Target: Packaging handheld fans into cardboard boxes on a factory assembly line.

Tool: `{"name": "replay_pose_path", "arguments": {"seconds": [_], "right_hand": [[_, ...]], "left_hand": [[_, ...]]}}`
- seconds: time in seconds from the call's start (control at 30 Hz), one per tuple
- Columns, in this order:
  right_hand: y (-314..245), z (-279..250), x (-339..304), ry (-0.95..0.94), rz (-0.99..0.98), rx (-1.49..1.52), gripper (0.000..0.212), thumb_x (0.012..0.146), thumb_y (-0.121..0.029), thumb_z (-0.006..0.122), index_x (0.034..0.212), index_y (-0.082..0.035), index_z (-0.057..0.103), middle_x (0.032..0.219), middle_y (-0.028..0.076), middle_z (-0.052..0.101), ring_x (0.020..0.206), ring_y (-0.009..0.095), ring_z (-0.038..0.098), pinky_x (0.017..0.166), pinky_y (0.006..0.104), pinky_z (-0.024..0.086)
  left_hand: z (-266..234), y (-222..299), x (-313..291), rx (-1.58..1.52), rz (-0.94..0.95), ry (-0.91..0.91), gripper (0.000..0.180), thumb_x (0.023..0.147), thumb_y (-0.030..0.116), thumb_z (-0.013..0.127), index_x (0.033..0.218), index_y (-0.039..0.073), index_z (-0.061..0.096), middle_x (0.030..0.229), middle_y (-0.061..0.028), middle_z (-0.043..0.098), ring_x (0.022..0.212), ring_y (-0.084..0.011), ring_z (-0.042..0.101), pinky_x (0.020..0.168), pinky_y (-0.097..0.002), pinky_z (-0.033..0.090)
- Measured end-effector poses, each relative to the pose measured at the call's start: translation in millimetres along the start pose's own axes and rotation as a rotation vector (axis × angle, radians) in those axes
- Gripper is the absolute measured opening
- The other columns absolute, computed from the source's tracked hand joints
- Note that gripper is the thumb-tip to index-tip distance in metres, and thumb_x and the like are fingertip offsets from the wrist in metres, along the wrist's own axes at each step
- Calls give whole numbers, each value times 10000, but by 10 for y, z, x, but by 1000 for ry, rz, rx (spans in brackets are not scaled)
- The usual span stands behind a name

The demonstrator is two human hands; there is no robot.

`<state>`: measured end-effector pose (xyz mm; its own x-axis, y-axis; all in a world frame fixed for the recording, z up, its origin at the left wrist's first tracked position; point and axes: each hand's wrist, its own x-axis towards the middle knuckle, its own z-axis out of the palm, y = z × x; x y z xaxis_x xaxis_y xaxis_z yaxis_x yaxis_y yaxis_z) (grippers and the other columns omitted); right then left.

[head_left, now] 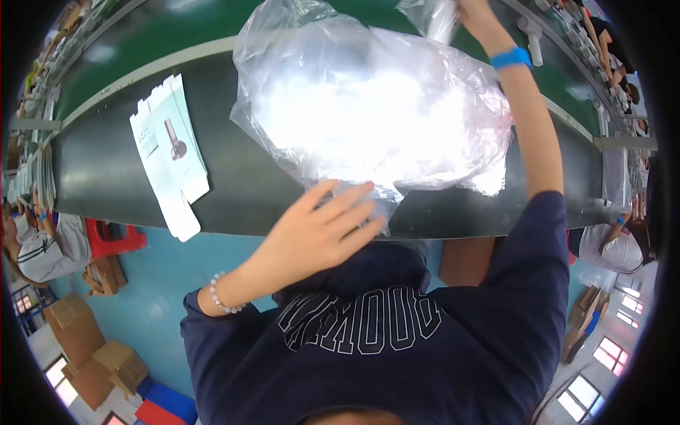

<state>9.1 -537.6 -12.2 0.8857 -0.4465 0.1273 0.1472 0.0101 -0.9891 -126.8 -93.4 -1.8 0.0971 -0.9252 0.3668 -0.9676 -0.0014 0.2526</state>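
Our navy shirt [397,375] sits nearest; our left hand [319,237], fingers spread, adjoins the large bag [340,113] lying crosswise beyond; our farther right hand [479,19] pinches clear film [440,21]

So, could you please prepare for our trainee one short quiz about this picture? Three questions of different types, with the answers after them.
1. True or false: the flat boxes lie to the left of the big clear bag.
2. Choose one: where is the blue band worn?
A) left wrist
B) right wrist
C) both wrists
3. Complete with "near" or "far": the left hand is at the ____ edge of the big clear bag, as the wearer of the camera sees it.

Key: 1. True. 2. B. 3. Near.
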Motion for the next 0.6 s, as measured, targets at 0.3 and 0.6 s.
{"name": "replay_pose_path", "arguments": {"seconds": [0.3, 0.6], "right_hand": [[685, 394, 710, 297, -49, -649, 526, 801, -432, 639, 1085, 10, 648, 1039, 218, 662, 957, 330, 646, 813, 402, 511], [431, -422, 923, 16, -214, -922, 473, 847, -333, 618, 1185, -10, 548, 1017, 144, 649, 878, 244, 657, 789, 364, 510]], "left_hand": [[-76, -166, 106, -166, -58, -23, 330, 704, 45, 592, 1034, 28, 609, 894, -47, 599, 739, -161, 620, 564, -266, 484], [-161, -127, 140, -374, -369, -45, 223, 779, -7, 658, 993, 47, 625, 889, -91, 666, 678, -258, 651, 562, -315, 513]]}}
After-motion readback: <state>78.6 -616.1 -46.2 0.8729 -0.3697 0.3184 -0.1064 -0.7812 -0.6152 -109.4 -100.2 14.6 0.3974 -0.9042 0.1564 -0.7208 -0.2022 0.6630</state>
